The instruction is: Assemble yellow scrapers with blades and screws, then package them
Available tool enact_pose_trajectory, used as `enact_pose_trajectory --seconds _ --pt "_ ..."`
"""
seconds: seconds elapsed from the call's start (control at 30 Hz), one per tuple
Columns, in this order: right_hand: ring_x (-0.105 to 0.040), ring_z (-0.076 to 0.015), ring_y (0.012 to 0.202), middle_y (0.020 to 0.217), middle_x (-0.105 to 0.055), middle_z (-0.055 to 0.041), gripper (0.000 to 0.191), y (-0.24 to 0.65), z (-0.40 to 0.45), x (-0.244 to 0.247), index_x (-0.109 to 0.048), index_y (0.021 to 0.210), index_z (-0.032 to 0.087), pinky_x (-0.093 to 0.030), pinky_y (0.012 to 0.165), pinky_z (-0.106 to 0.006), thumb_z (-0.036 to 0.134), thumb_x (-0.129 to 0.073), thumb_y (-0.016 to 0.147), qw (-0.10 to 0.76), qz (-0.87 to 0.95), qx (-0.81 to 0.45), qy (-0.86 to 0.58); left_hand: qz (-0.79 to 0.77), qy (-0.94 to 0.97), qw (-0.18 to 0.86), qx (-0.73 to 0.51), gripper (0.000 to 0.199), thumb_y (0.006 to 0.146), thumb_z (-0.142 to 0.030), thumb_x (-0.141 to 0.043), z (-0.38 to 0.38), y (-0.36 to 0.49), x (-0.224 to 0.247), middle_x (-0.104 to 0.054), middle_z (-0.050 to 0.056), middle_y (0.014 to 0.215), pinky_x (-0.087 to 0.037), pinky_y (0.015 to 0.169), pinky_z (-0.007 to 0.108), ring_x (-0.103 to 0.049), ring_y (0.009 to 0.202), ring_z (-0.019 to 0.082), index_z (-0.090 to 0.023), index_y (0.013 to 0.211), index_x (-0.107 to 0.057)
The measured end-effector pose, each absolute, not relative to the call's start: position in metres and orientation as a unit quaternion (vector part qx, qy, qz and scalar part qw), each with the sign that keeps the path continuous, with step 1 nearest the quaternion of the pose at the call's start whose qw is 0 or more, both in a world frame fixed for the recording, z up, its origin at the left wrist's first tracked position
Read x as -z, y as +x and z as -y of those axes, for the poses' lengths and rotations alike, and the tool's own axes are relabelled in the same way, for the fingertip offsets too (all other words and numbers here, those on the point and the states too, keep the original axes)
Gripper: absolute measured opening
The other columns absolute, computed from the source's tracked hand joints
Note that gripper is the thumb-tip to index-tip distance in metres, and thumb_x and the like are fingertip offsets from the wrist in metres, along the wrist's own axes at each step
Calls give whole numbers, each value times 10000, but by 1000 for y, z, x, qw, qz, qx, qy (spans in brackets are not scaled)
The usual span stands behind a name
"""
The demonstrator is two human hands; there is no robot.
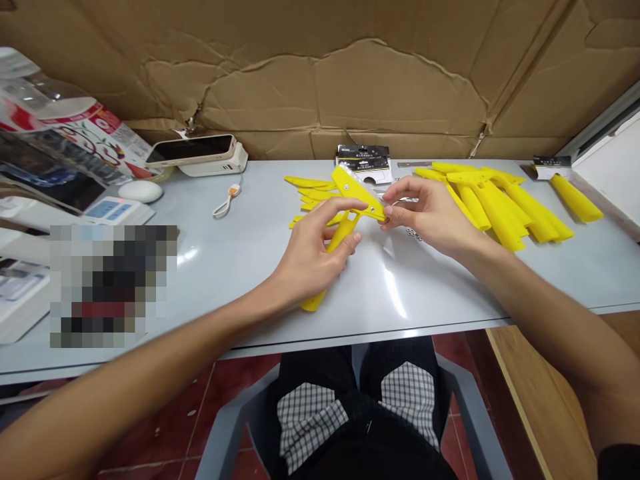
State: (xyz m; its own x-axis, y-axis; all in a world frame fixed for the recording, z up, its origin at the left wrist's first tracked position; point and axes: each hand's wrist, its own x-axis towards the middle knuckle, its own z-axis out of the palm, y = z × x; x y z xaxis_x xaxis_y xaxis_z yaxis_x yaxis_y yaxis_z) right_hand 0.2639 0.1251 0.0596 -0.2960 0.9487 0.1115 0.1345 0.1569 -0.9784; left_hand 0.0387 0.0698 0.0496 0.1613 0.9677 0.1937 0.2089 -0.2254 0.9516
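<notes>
My left hand (313,250) is shut around the long grip of a yellow plastic gun-shaped piece (353,190), whose lower end (313,303) sticks out below my palm. My right hand (425,217) pinches the piece's front tip between thumb and fingers. A loose heap of yellow plastic pieces (495,203) lies just beyond my right hand, and a smaller heap (307,190) lies behind my left. Small metal rings (413,234) sit under my right fingers.
Black-and-white packaging cards (363,163) stand behind the pieces, and a lone yellow piece (575,198) lies at far right. A phone (190,150), white mouse (140,191) and digital device (113,210) occupy the left of the pale table (400,287). Cardboard (320,80) covers the wall.
</notes>
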Motion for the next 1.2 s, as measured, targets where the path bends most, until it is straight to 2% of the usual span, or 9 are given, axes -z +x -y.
enact_pose_trajectory --seconds 0.2,0.53,0.7,0.77,0.83,0.93,1.0,1.1,1.2 --pt "-759 -180 789 921 -719 -9 295 263 -122 -64 -693 940 226 -705 807 -399 309 -948 816 413 639 -493 -422 -470 717 315 -407 409 897 -153 -761 -82 33 -45 -772 55 1345 -563 1111 531 -668 1263 326 -314 1270 -802" --pt "-764 -177 755 863 -731 0 224 261 -118 -68 -684 930 222 -702 801 -403 264 -893 860 416 645 -487 -416 -480 744 283 -370 386 930 -164 -717 -84 32 -48 -839 47 1254 -513 1169 538 -755 1073 297 -298 1268 -847" --pt "-764 -183 748 842 -726 2 282 260 -116 -68 -684 925 227 -702 790 -401 336 -931 845 418 646 -482 -420 -465 718 321 -406 374 869 -145 -791 -84 32 -48 -838 48 1279 -483 1231 549 -733 1245 343 -308 1194 -878" --pt "-763 -182 748 840 -720 -1 338 259 -115 -69 -682 923 225 -700 784 -393 408 -952 835 419 649 -480 -415 -465 715 328 -405 364 882 -166 -804 -83 32 -47 -840 55 1247 -557 1148 521 -760 1180 331 -309 1208 -879" --pt "-769 -189 783 863 -722 -13 422 259 -114 -71 -676 924 227 -699 790 -389 535 -949 831 421 653 -478 -409 -475 689 367 -407 359 916 -218 -809 -81 32 -47 -835 67 1187 -657 895 437 -796 904 265 -305 1260 -863" --pt "-781 -215 864 955 -748 -39 520 262 -116 -76 -673 966 249 -692 792 -399 717 -870 851 436 656 -483 -382 -457 603 513 -405 434 949 -314 -817 -80 32 -50 -827 105 1161 -577 518 318 -689 552 155 -274 1380 -784" --pt "-777 -221 867 998 -760 -48 499 270 -120 -80 -687 1012 268 -674 765 -402 746 -793 912 453 666 -459 -374 -421 539 611 -399 514 950 -341 -824 -83 32 -52 -830 138 1183 -539 454 293 -693 533 156 -251 1442 -701" --pt "-733 -210 816 961 -770 -49 313 289 -131 -86 -743 1024 273 -619 736 -390 586 -740 1009 423 739 -332 -407 -386 466 690 -397 523 957 -304 -803 -90 32 -50 -838 147 1181 -558 481 271 -759 614 184 -243 1434 -598" --pt "-688 -222 804 883 -781 -47 62 310 -146 -86 -810 917 261 -562 784 -410 312 -790 946 261 845 -160 -438 -369 445 718 -388 416 981 -268 -764 -96 32 -43 -844 139 1174 -584 517 263 -794 677 194 -250 1338 -550"
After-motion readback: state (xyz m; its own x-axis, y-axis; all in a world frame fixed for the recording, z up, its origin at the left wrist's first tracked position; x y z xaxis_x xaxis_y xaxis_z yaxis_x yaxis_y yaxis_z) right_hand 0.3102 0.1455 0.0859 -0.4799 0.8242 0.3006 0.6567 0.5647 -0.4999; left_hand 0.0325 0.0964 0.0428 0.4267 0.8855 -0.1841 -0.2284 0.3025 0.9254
